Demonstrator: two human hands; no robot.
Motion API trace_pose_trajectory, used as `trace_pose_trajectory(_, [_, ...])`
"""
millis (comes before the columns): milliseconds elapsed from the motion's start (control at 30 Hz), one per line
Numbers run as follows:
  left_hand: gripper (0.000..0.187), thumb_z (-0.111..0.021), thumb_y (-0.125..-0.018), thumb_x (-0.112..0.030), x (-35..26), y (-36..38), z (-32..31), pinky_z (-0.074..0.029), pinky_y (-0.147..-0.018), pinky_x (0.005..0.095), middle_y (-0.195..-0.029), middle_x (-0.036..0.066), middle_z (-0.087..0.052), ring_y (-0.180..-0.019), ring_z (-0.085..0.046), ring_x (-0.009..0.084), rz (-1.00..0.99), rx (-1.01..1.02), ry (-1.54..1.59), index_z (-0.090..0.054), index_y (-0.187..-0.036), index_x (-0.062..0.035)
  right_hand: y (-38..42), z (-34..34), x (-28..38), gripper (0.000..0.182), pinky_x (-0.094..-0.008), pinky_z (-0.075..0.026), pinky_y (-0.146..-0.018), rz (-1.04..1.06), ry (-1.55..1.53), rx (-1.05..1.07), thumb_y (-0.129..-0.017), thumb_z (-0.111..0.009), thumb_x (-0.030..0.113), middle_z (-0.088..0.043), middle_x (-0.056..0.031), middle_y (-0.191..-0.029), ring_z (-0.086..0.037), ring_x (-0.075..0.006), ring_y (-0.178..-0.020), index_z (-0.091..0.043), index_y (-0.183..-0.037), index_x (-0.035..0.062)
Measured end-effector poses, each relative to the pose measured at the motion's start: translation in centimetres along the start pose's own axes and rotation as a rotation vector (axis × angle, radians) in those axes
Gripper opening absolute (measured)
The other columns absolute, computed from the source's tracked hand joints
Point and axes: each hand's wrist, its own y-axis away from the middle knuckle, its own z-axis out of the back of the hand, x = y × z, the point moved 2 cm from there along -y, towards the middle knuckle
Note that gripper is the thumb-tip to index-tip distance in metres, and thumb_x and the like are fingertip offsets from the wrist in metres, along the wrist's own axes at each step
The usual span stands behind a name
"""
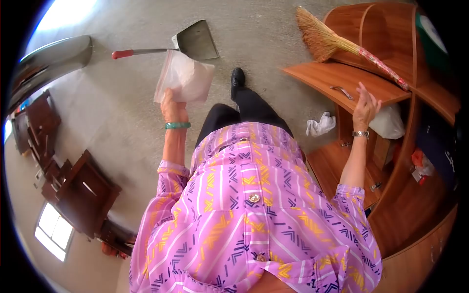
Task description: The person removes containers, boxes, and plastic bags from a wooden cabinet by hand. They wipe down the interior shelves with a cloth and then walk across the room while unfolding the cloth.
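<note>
My left hand (172, 106) grips a crumpled clear plastic bag (184, 78) and holds it out over the concrete floor. A green bangle sits on that wrist. My right hand (365, 105), with a watch on the wrist, is raised with fingers spread and rests near the edge of a wooden desk shelf (322, 78). It holds nothing. A straw broom (322, 39) with a patterned handle lies across the desk just beyond that hand. A metal dustpan (198, 41) with a red-tipped handle lies on the floor ahead of the bag.
A small metal tool (342, 91) lies on the shelf. A crumpled white cloth (320, 124) sits on the floor by the desk, and a white bag (391, 122) is tucked under the shelf. Dark wooden furniture (80, 188) stands at the left. My shoe (237, 78) points forward.
</note>
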Motion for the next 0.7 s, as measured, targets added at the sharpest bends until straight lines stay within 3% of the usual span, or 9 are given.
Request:
trace_pose_trajectory(167, [0.03, -0.047, -0.092, -0.023, -3.2, -2.4, -4.1, -0.047, -0.081, 0.039, -0.1, 0.012, -0.059, -0.096, -0.056, 0.0243, 0.049, 0.028, 0.029, -0.054, -0.106, 0.0027, -2.1, 0.6, 2.1, 0.044, -0.044, -0.011, -0.106, -0.067, 0.032, 0.067, -0.096, -0.028, 0.043, -0.066, 0.0052, -0.099, -0.051, -0.017, -0.105, -0.056, -0.121, 0.0204])
trace_pose_trajectory(233, [0.029, -0.049, -0.092, -0.024, -4.0, -1.9, -5.2, -0.045, -0.08, 0.0341, -0.093, 0.009, -0.061, -0.09, -0.056, 0.0196, -0.103, 0.082, -0.303, -0.06, -0.098, 0.0026, -1.5, 0.4, 1.6, 0.045, -0.0439, -0.012, -0.106, -0.08, 0.039, 0.056, -0.096, -0.027, 0.043, -0.066, 0.0048, -0.096, -0.05, -0.017, -0.106, -0.056, -0.12, 0.0195])
trace_pose_trajectory(267, [0.029, -0.049, -0.092, -0.024, -4.0, -2.0, -5.4, -0.045, -0.08, 0.0341, -0.093, 0.009, -0.061, -0.09, -0.056, 0.0196, -0.106, 0.097, -0.303, -0.06, -0.098, 0.0026, -1.1, 0.4, 1.3, 0.044, -0.0433, -0.012, -0.107, -0.083, 0.057, 0.06, -0.096, -0.027, 0.042, -0.066, 0.0048, -0.094, -0.05, -0.0171, -0.106, -0.056, -0.12, 0.0194])
trace_pose_trajectory(333, [0.03, -0.052, -0.091, -0.025, -4.9, -2.3, -5.8, -0.044, -0.077, 0.0294, -0.087, 0.005, -0.062, -0.084, -0.054, 0.0139, -0.415, 0.206, -0.608, -0.064, -0.091, 0.0028, -0.3, 0.3, 0.7, 0.044, -0.0433, -0.011, -0.107, -0.109, 0.065, 0.05, -0.095, -0.027, 0.042, -0.066, 0.005, -0.094, -0.05, -0.0172, -0.106, -0.056, -0.12, 0.0195])
trace_pose_trajectory(433, [0.029, -0.053, -0.091, -0.024, -6.4, -5.1, -6.6, -0.044, -0.074, 0.027, -0.088, 0.003, -0.063, -0.082, -0.053, 0.0105, -0.445, 0.198, -0.747, -0.065, -0.094, 0.0032, -1.4, -0.3, 1.3, 0.043, -0.0434, -0.011, -0.107, -0.145, 0.084, 0.062, -0.095, -0.028, 0.041, -0.065, 0.0055, -0.094, -0.05, -0.0172, -0.106, -0.056, -0.12, 0.0195])
trace_pose_trajectory(500, [0.03, -0.052, -0.091, -0.023, -6.9, -7.2, -5.8, -0.045, -0.074, 0.0272, -0.09, 0.004, -0.063, -0.084, -0.054, 0.0108, -0.435, 0.31, -0.758, -0.065, -0.096, 0.0033, -1.5, -0.3, 1.5, 0.043, -0.0436, -0.011, -0.107, -0.162, 0.095, 0.067, -0.095, -0.028, 0.041, -0.065, 0.0057, -0.094, -0.05, -0.0173, -0.106, -0.056, -0.12, 0.0194])
trace_pose_trajectory(567, [0.03, -0.054, -0.09, -0.025, -8.8, -9.9, -4.5, -0.045, -0.076, 0.027, -0.092, 0.005, -0.064, -0.086, -0.056, 0.0118, -0.453, 0.06, -0.55, -0.065, -0.095, 0.0027, -1.6, -0.2, 1.8, 0.044, -0.0439, -0.01, -0.107, -0.213, 0.104, 0.091, -0.095, -0.028, 0.042, -0.066, 0.0061, -0.095, -0.05, -0.0175, -0.106, -0.056, -0.12, 0.0192])
trace_pose_trajectory(633, [0.032, -0.054, -0.09, -0.027, -9.6, -11.4, -4.2, -0.045, -0.076, 0.0275, -0.093, 0.006, -0.064, -0.086, -0.056, 0.0127, -0.381, 0.079, -0.639, -0.064, -0.096, 0.0026, -2.1, -0.4, 1.4, 0.044, -0.0439, -0.01, -0.107, -0.203, 0.107, 0.086, -0.095, -0.028, 0.042, -0.066, 0.0059, -0.095, -0.05, -0.0175, -0.106, -0.056, -0.12, 0.0189])
trace_pose_trajectory(700, [0.037, -0.06, -0.084, -0.038, -10.5, -12.5, -3.9, -0.042, -0.077, 0.033, -0.098, 0.002, -0.062, -0.092, -0.055, 0.0129, -0.353, 0.008, -0.45, -0.062, -0.105, -0.0074, -1.3, -0.6, 1.2, 0.044, -0.044, -0.01, -0.107, -0.212, 0.108, 0.101, -0.095, -0.028, 0.042, -0.066, 0.0058, -0.095, -0.05, -0.0176, -0.107, -0.056, -0.12, 0.0185])
